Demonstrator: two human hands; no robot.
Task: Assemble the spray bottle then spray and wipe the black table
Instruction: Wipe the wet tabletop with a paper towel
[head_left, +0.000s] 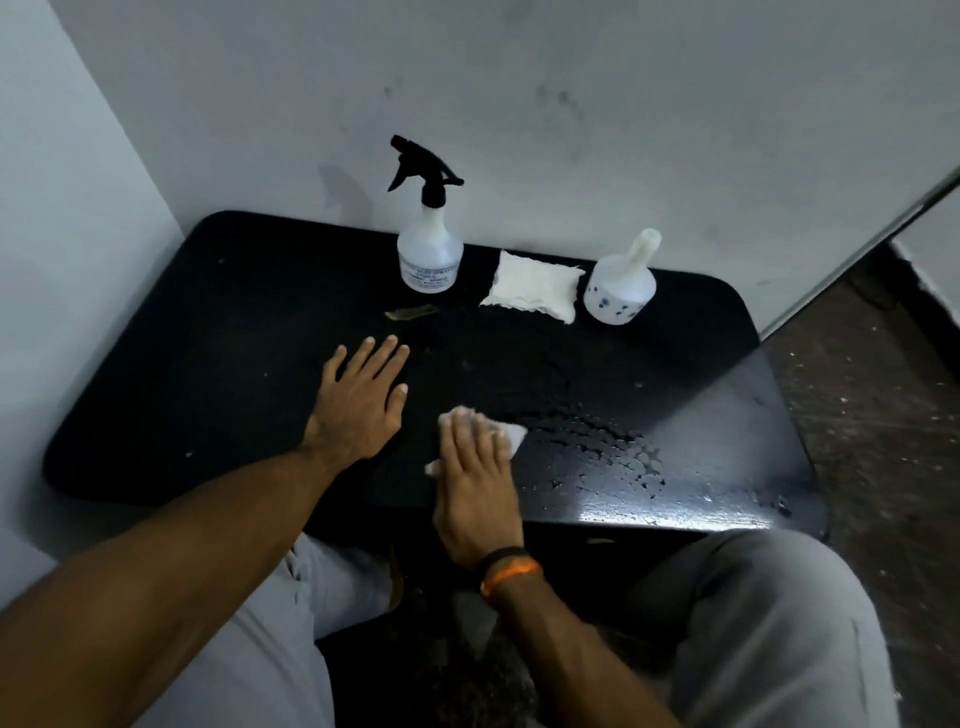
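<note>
Fingers of the right hand lie straight and close together, pressed flat on a white wipe whose edges show past the fingertips and beside the thumb. A black band and an orange band circle that wrist. The wipe lies on the black table, near its front edge and about the middle of its width. Just to the right of the wipe, the tabletop is wet: beaded droplets glisten in a bright patch of reflected light that runs toward the right front corner.

The left hand rests palm down on the table, just left of the right hand and a little farther in, its fingers straight and slightly spread, holding nothing. Below the table's front edge, the person's knees in grey trousers frame a dark speckled floor.

Beyond the left fingertips lies a small brownish scrap. At the back of the table, near the wall, three things stand in a row. On the left is the spray bottle, upright, translucent, with its black trigger head fitted on. In the middle lies a folded white cloth. On the right stands a second white bottle with a narrow neck, no trigger head on it, and dark spots on its body. Behind them rises a pale, smudged wall.
</note>
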